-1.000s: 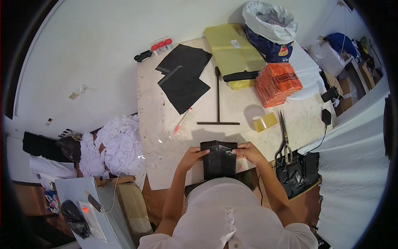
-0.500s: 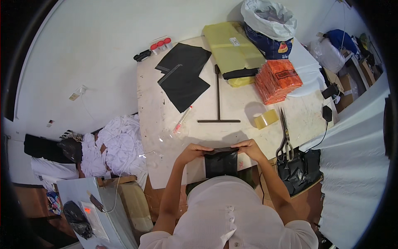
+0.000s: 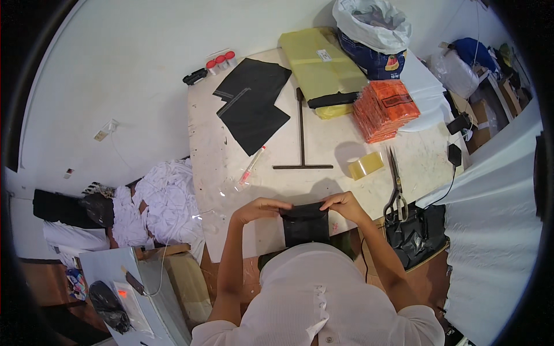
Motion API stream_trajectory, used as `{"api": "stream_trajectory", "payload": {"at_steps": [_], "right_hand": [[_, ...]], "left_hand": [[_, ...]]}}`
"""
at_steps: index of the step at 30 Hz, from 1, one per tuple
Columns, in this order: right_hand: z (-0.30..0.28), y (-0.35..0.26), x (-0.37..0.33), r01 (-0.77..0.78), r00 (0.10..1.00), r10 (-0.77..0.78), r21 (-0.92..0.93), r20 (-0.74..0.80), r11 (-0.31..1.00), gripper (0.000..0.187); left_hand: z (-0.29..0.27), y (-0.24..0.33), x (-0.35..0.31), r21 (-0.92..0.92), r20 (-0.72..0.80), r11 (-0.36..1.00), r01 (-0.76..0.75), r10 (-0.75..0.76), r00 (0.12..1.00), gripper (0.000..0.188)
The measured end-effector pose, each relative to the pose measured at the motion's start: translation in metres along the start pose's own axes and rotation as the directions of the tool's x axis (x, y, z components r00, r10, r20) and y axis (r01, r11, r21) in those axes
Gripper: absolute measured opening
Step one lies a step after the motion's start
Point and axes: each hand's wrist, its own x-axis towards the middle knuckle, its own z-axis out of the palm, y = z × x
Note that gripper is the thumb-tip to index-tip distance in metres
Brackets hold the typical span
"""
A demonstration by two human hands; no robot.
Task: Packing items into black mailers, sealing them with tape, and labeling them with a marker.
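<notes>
Right now, in the head view, you have both hands at the upper edge of a shiny black plastic sheet (image 3: pixel 306 232), which sits at the near edge of the table (image 3: pixel 346 130), just in front of your shirt (image 3: pixel 294 288). Your right hand (image 3: pixel 344 207) pinches the sheet's upper right corner between thumb and fingers. Your left hand (image 3: pixel 258 211) has its fingers stretched out nearly straight, their tips at the upper left corner; you cannot tell whether they grip it. A band along the sheet's upper edge looks folded over.

Beyond your hands lies a T-shaped rod (image 3: pixel 302 138), its crossbar toward you. Left of it are a marker (image 3: pixel 253 165) and two overlapping black pieces (image 3: pixel 254 118). On your right you have a roll of tape (image 3: pixel 366 166) near the scissors (image 3: pixel 397 187), whose handles reach past the table's edge. Farther back, a stack of orange packets (image 3: pixel 384 112) stands beside a yellow package (image 3: pixel 319 63).
</notes>
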Motion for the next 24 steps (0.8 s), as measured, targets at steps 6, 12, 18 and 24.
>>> {"api": "stream_trajectory", "payload": {"at_steps": [6, 12, 18, 24], "right_hand": [[0.003, -0.006, 0.000, 0.048, 0.999, -0.047, -0.022, 0.023, 0.999, 0.023], [0.003, 0.000, -0.002, 0.046, 0.999, -0.046, -0.044, -0.004, 0.998, 0.020], [-0.002, 0.011, -0.019, -0.093, 0.995, 0.077, 0.344, 0.057, 0.934, 0.012], [0.012, -0.011, -0.021, -0.299, 0.924, 0.383, 0.658, 0.018, 0.691, 0.037]], "left_hand": [[0.009, 0.011, 0.033, 0.033, -0.053, 0.974, 0.226, -0.224, 0.973, 0.056], [0.033, -0.003, 0.070, 0.604, -0.027, 0.762, 0.233, -0.273, 0.962, 0.058], [0.040, -0.007, 0.069, 0.682, 0.011, 0.730, 0.037, -0.062, 0.998, 0.051], [0.040, -0.006, 0.067, 0.804, -0.022, 0.594, 0.034, -0.027, 0.999, 0.051]]}}
